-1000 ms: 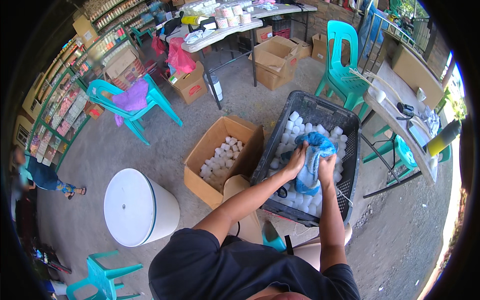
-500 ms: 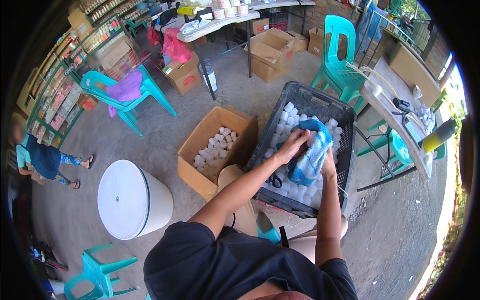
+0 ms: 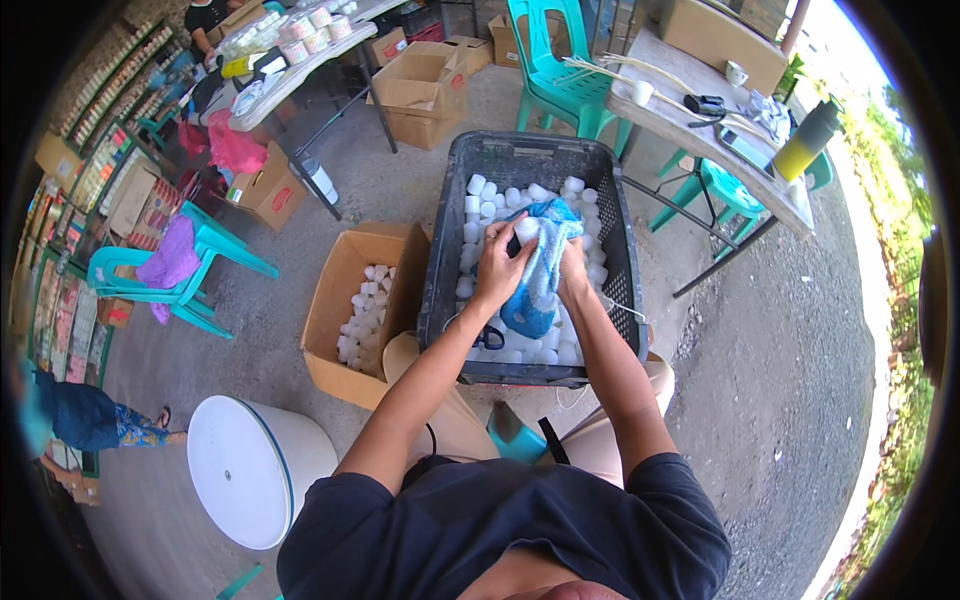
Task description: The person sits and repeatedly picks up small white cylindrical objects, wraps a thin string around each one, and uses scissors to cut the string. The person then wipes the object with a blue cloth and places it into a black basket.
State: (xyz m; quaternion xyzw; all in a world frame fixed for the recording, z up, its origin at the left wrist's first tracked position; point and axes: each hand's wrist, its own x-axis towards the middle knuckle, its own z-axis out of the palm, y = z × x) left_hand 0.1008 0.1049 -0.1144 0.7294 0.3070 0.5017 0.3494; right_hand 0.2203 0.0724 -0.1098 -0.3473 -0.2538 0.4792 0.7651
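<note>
Above a black plastic crate (image 3: pixel 436 290) my two hands meet around a blue and grey cloth (image 3: pixel 535 293). My left hand (image 3: pixel 500 268) pinches a small white cylindrical container (image 3: pixel 526 231) against the cloth. From the right side my right hand (image 3: pixel 572 270) grips the cloth, its fingers partly hidden behind the folds. Several similar white containers (image 3: pixel 480 188) fill the crate below. Dark-handled scissors (image 3: pixel 490 338) lie on them near the crate's left front, close to my left wrist.
Left of the crate stands an open cardboard box (image 3: pixel 330 290) with more white pieces. A white lidded drum (image 3: pixel 240 470) is at lower left. To the right, a table (image 3: pixel 690 140) bears a yellow-and-dark bottle (image 3: pixel 808 142). A green chair (image 3: pixel 555 75) stands beyond the crate; a person (image 3: pixel 80 410) is at far left.
My view has swung right, so the surroundings sit further left. The white container now shows between my left fingers and the cloth; before, the cloth and fingers mostly covered that spot.
</note>
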